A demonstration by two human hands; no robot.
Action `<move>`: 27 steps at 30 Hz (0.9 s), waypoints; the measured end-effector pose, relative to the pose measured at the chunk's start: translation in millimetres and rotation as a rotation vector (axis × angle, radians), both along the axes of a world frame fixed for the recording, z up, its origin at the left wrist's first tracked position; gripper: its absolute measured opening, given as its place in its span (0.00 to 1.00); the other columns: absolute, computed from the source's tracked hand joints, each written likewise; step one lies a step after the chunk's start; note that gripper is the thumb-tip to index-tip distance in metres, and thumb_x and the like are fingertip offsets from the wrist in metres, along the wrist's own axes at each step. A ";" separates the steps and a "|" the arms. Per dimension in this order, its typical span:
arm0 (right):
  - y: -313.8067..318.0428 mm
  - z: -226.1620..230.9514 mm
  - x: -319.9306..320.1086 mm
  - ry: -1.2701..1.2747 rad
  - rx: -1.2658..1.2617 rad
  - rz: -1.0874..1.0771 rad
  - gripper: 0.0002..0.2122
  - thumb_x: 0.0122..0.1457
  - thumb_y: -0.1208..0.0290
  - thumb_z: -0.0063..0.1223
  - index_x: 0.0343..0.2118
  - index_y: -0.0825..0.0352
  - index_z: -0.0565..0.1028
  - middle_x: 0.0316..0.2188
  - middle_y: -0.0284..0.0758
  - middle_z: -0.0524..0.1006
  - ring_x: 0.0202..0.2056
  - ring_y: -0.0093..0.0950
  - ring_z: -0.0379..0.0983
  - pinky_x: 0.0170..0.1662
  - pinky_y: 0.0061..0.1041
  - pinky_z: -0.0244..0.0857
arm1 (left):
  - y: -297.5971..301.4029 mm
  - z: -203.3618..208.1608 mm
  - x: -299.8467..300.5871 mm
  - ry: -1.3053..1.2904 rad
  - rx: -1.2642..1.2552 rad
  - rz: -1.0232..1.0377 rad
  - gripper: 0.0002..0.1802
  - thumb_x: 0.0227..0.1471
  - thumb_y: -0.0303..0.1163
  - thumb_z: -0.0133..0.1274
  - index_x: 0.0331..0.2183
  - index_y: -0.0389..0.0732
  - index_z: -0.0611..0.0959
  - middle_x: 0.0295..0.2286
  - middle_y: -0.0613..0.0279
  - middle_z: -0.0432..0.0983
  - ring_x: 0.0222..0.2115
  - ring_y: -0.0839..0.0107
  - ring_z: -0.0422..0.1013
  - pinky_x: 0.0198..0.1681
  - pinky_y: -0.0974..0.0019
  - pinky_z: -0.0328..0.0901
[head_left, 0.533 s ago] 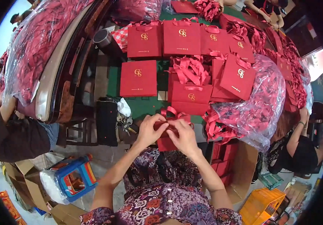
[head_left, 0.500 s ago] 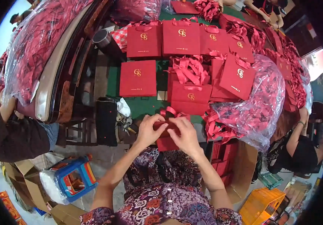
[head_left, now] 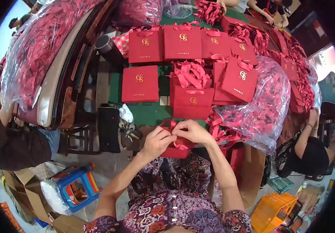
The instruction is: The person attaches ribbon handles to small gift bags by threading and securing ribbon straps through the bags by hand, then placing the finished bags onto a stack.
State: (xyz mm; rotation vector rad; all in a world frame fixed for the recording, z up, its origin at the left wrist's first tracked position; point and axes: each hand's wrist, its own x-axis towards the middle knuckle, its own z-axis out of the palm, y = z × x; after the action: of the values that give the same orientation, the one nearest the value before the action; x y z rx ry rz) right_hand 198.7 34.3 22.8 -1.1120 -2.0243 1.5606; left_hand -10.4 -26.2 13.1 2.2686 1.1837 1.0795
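Evidently, a red ribbon (head_left: 181, 144) is pinched between the fingertips of the left hand (head_left: 159, 142) and the right hand (head_left: 192, 131), both grips being narrow; which strand is held by which hand cannot be told, as the fingers overlap. Below them, at the near table edge, a small red bag (head_left: 175, 153) is partly covered by the hands. Should the ribbon be pulled unevenly, the bag could be tilted or creased; should either pinch be loosened early, a strand could be lost. Beyond the left hand, a bunch of keys (head_left: 130, 130) could be knocked by a wide elbow or wrist. Near the right hand, loose ribbons (head_left: 218, 129) are spread beside a clear plastic bag (head_left: 270, 105), and could be snagged and dragged along. Farther off, a tilted bag (head_left: 240, 79) is rested on others and could be slid down if the plastic is tugged.
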 end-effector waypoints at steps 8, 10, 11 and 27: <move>-5.7 -16.0 -11.4 0.108 -0.103 -0.370 0.08 0.58 0.72 0.58 0.32 0.72 0.82 0.27 0.33 0.83 0.31 0.18 0.76 0.38 0.22 0.69 | 1.7 2.1 7.4 -0.009 -0.072 0.014 0.06 0.44 0.25 0.63 0.28 0.41 0.82 0.27 0.62 0.76 0.30 0.61 0.70 0.33 0.62 0.67; -1.7 -7.9 -11.6 0.083 -0.109 -0.520 0.08 0.58 0.70 0.60 0.33 0.71 0.82 0.28 0.33 0.82 0.32 0.19 0.76 0.38 0.23 0.69 | -0.4 0.2 9.2 -0.014 -0.183 0.077 0.07 0.48 0.30 0.64 0.27 0.41 0.80 0.25 0.61 0.76 0.30 0.59 0.70 0.33 0.60 0.66; -0.7 -5.6 -7.0 0.083 -0.092 -0.544 0.08 0.59 0.69 0.60 0.34 0.70 0.82 0.28 0.34 0.82 0.32 0.20 0.76 0.38 0.23 0.69 | -0.3 -1.8 10.0 -0.031 -0.241 0.128 0.07 0.48 0.30 0.64 0.27 0.41 0.81 0.25 0.61 0.77 0.31 0.59 0.70 0.34 0.59 0.66; -19.3 -32.6 -4.0 -0.636 0.422 -0.680 0.15 0.50 0.59 0.66 0.22 0.68 0.79 0.24 0.45 0.79 0.26 0.45 0.78 0.30 0.42 0.72 | 23.7 -14.0 23.5 0.039 -0.179 0.392 0.12 0.40 0.36 0.69 0.29 0.44 0.85 0.29 0.64 0.74 0.35 0.59 0.67 0.39 0.57 0.62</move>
State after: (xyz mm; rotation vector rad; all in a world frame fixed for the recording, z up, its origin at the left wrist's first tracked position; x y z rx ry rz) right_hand 194.7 15.0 -9.8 -1.9824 -1.8516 0.4475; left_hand 13.0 -2.5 -0.9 1.9775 1.7179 1.0134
